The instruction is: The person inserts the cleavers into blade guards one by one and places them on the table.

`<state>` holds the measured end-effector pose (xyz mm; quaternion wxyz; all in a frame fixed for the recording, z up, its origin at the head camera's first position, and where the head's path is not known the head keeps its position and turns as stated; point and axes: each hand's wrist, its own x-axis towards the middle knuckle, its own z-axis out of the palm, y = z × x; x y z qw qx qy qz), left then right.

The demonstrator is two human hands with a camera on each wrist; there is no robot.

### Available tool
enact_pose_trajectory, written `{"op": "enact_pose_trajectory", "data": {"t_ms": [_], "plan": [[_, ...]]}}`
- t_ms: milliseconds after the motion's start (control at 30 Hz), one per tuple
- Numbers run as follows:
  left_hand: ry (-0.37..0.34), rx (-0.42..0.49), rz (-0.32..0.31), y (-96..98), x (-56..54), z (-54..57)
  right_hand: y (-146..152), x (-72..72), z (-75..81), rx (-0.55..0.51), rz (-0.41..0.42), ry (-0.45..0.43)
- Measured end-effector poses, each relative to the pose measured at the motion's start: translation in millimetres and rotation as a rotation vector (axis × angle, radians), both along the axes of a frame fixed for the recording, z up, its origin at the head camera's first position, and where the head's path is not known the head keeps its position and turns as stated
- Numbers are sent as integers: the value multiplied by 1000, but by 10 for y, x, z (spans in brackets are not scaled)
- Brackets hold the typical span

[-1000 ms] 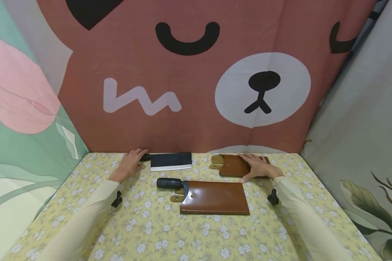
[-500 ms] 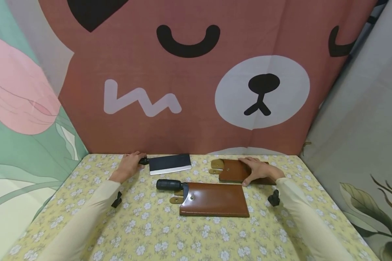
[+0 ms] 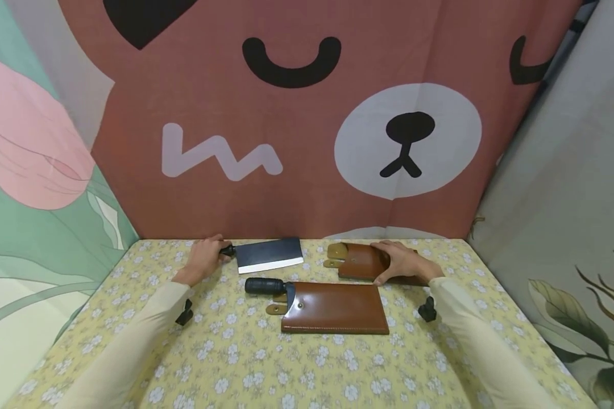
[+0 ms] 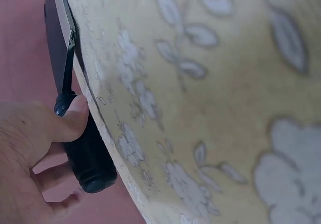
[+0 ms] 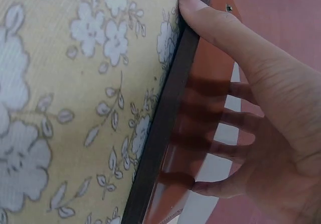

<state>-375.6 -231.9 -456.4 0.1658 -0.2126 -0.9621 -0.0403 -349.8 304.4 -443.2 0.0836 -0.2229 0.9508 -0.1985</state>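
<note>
My left hand [image 3: 202, 262] grips the black handle of a bare cleaver [image 3: 269, 255] at the back of the table. The wide dark blade has a bright edge facing me and points right, slightly raised at its far corner. In the left wrist view the thumb lies over the black handle [image 4: 93, 161], with fingers round the other side. My right hand [image 3: 405, 264] spans a brown leather knife sheath [image 3: 359, 258] at the back right, thumb on the near edge and fingers across it. Two tan snap straps stick out at the sheath's left end.
A second cleaver in a brown leather sheath [image 3: 335, 307] lies in front, between the hands, its black handle [image 3: 263, 286] pointing left. A flowered cloth [image 3: 286, 369] covers the table. A bear-printed curtain [image 3: 307, 199] hangs directly behind it.
My left hand has closed round the cleaver's handle, and the blade has turned slightly, its right end farther back. The sheath under my right hand has turned slightly, its right end nearer me.
</note>
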Motion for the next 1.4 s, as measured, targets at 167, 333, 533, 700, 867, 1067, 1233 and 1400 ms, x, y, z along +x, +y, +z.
{"op": "enact_pose_trajectory", "data": {"t_ms": [167,333,533,700,867,1067,1233,1400], "plan": [[14,22,-31,72,22,-37,-45,24,-65,1,-3,29],[5,81,-62,180,-3,-83,-74,36,-58,19,-18,86],[44,95,-93,299,-12,-67,-166,52,-1,22,-21,103],[67,89,-111,349,-4,-58,-259,37,-9,16,-11,101],[84,100,-137,392,-11,-74,-293,36,-17,17,-1,117],[93,106,-147,434,-10,-122,-291,63,-28,10,-9,117],[106,104,-175,455,-15,-130,-311,67,-18,17,-14,127],[116,99,-208,507,-22,-125,-358,73,-3,18,-18,128]]}}
